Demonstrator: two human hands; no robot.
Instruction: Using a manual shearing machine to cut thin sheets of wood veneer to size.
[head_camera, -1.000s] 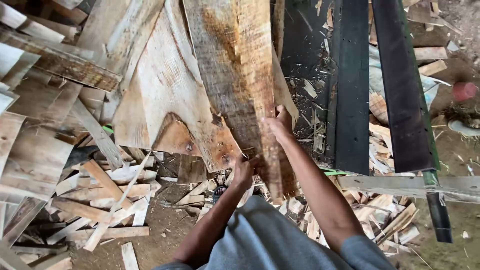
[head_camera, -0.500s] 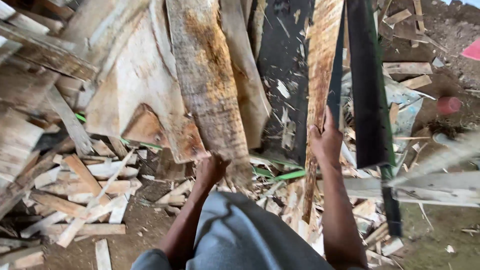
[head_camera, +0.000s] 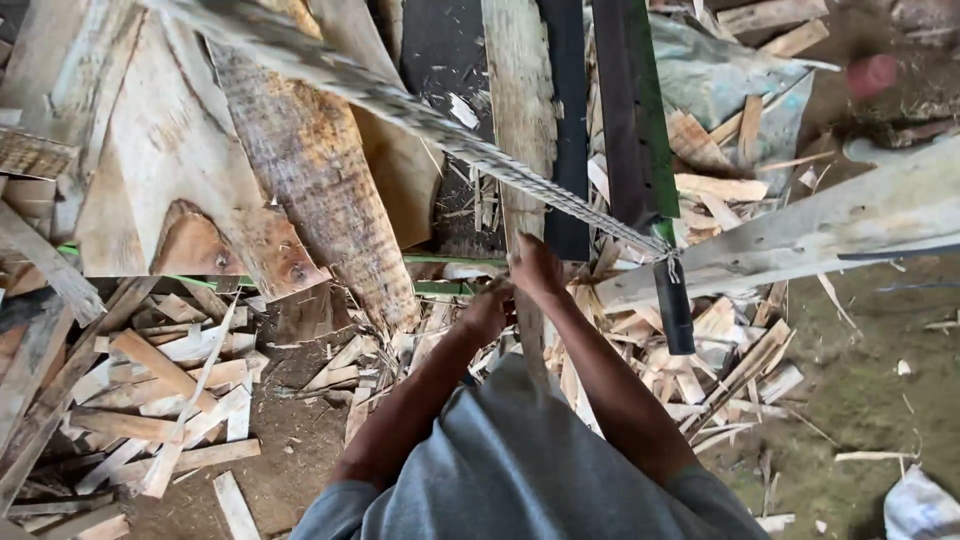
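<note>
Fingers (head_camera: 535, 262) of both hands closed around upright plank (head_camera: 520, 120) | risk: plank could topple onto scrap heap (head_camera: 170, 400) if grip slips

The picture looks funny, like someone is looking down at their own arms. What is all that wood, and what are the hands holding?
The camera sits on a person's head and looks down, so you see their own two arms. Both hands, the left hand and the right hand, grip a long pale plank that stands nearly upright. Beside it lean a wide rough board and dark planks. A twisted rope stretches across in front. The dirt ground is covered with wood scraps and splinters.
</note>
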